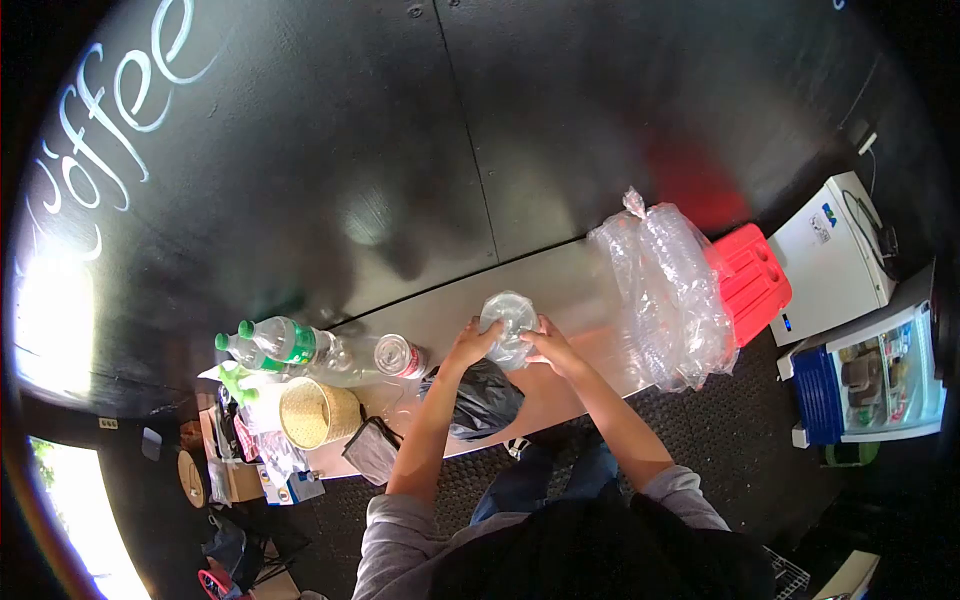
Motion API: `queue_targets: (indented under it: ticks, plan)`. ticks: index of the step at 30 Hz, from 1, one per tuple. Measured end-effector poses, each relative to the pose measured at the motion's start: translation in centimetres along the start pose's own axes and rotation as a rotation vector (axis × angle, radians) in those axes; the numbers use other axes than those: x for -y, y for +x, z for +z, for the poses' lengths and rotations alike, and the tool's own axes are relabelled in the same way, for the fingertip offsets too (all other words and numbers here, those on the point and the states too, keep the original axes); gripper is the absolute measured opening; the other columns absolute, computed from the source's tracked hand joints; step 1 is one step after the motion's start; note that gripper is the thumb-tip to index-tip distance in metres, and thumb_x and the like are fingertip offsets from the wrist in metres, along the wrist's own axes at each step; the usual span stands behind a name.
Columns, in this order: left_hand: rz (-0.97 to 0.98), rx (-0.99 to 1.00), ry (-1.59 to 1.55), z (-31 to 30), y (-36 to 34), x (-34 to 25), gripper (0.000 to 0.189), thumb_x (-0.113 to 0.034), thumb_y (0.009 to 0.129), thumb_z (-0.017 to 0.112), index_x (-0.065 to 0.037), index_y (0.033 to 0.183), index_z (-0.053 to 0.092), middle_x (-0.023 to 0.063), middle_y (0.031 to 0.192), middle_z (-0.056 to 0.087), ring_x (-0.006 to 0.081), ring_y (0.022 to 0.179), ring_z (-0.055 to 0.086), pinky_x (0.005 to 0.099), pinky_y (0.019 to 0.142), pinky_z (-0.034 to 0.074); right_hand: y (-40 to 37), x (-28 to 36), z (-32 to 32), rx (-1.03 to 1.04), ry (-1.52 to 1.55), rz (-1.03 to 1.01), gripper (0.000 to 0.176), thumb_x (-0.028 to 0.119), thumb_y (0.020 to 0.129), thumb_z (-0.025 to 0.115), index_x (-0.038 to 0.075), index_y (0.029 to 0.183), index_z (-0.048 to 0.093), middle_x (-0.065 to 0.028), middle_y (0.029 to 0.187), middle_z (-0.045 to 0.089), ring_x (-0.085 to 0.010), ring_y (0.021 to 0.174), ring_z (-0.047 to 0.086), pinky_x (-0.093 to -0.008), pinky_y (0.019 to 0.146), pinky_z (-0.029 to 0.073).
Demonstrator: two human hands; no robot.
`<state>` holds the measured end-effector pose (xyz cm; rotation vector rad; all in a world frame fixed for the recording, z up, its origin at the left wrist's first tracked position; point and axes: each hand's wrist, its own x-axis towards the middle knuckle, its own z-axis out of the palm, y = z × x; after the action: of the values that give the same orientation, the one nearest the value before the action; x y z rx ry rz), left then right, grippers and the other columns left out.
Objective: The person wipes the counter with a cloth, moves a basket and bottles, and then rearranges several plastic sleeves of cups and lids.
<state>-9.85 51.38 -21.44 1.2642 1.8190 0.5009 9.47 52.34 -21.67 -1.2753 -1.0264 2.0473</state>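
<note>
A clear round plastic piece, like a stack of lids or a container, is held over the metal table. My left hand grips its left side, and my right hand grips its lower right side. Just below my left hand, a black plastic bag lies at the table's near edge. To the left of my left hand stands a can or jar with a red label.
Bottles with green caps, a woven basket and a grey pouch are on the left. A big clear bag of plastic cups and a red crate occupy the right end. Behind the table rises a black wall.
</note>
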Motion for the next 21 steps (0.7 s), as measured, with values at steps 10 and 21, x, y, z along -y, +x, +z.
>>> queue_targets:
  ticks: [10,21]
  plan:
    - [0.04,0.394,-0.486,-2.7,-3.6,-5.0,0.068,-0.04,0.078,0.069,-0.002,0.129,0.044,0.0094,0.12,0.056,0.0194,0.104,0.056,0.0365,0.086,0.047,-4.0,2.2,0.2,-0.093,0.063,-0.237,0.059,0.029,0.074,0.069,0.011,0.125,0.045,-0.0027,0.109,0.056,-0.014,0.099,0.053,-0.0264,0.077,0.043]
    - [0.124,0.23,-1.13,-1.7,-10.8,-4.5,0.065,-0.02,0.076,0.071,0.001,0.13,0.039,0.0105,0.119,0.054,0.0216,0.11,0.052,0.0361,0.094,0.041,-9.0,5.9,1.9,0.116,-0.163,-0.405,0.058,0.02,0.077,0.073,0.005,0.125,0.045,-0.0052,0.115,0.055,-0.0151,0.103,0.053,-0.0304,0.086,0.045]
